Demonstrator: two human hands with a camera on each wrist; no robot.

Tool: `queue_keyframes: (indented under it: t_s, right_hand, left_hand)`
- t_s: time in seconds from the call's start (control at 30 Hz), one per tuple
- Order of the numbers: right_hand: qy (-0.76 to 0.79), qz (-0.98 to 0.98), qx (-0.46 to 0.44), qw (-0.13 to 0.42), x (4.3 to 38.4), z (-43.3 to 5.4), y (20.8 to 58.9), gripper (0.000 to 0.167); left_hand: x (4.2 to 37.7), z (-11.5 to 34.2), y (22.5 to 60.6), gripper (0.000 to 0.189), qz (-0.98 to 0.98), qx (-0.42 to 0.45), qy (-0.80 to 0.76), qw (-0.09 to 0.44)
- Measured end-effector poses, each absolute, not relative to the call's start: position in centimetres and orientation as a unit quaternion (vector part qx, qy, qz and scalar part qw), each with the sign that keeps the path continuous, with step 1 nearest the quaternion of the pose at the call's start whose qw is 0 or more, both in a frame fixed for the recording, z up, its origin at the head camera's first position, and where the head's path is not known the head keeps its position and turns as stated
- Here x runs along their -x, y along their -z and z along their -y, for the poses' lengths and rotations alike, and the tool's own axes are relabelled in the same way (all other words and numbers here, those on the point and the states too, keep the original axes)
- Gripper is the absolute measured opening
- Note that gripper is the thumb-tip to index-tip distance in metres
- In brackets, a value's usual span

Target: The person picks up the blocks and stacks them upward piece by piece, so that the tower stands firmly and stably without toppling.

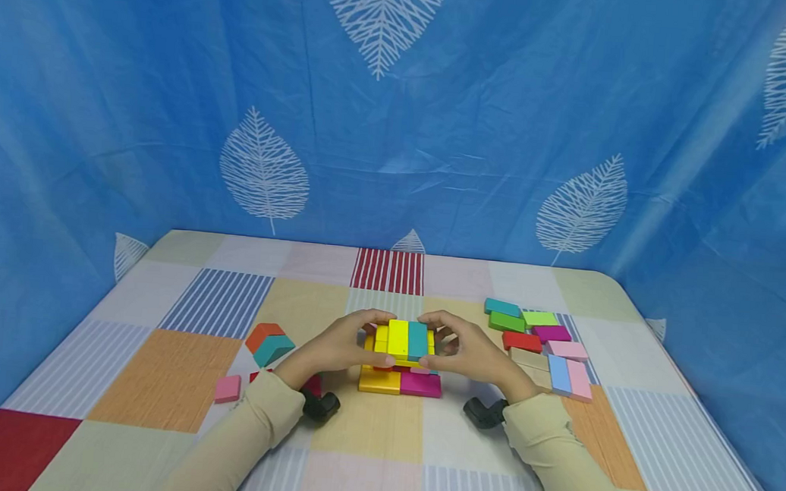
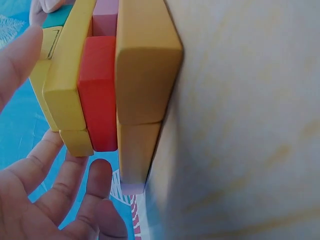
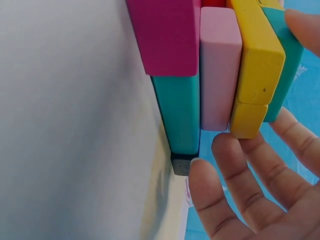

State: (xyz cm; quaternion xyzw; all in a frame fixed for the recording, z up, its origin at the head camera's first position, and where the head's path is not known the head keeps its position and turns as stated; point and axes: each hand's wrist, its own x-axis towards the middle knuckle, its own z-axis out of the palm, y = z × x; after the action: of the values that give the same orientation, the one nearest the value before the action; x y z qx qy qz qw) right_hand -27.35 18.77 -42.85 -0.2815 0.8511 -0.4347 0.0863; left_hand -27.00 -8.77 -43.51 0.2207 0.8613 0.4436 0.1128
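A layered stack of coloured wooden blocks (image 1: 400, 384) stands in front of me. Its bottom layer shows orange and magenta, with red (image 2: 98, 95) and pink (image 3: 219, 70) blocks above, then yellow ones. On top, a yellow block (image 1: 398, 339) lies beside a teal block (image 1: 417, 341). From the left, my left hand (image 1: 341, 343) holds the top yellow block, thumb at its near end and fingers round the far side. My right hand (image 1: 473, 350) pinches the teal block the same way; its thumb (image 3: 305, 30) is by the near end and its lower fingers are near the layers beneath.
To the right lies a group of loose blocks, among them red (image 1: 521, 342), lime (image 1: 539, 319), blue (image 1: 559, 375) and wood-coloured ones. Left of the stack are an orange-and-teal pair (image 1: 273, 350), a pink block (image 1: 227, 389) and red pieces partly hidden by my left wrist. A blue curtain (image 1: 399, 162) hangs behind the table.
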Motion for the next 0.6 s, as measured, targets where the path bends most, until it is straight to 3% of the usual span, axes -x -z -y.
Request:
queue_keyframes:
  t_s: [0.17,0.43,0.6]
  right_hand:
    - [0.441,-0.850,0.273,0.093,27.7,-20.1,41.9,0.067]
    - [0.434,-0.871,0.228,0.034,28.1,-26.5,39.8,0.033]
    - [0.417,-0.897,0.143,0.016,28.1,-30.2,40.1,0.024]
  left_hand:
    - [27.0,8.7,43.5,0.079,-0.862,-0.213,-0.445,0.114]
    - [26.8,8.7,43.4,0.076,-0.862,-0.210,-0.447,0.112]
    - [26.8,8.6,43.5,0.076,-0.861,-0.205,-0.452,0.114]
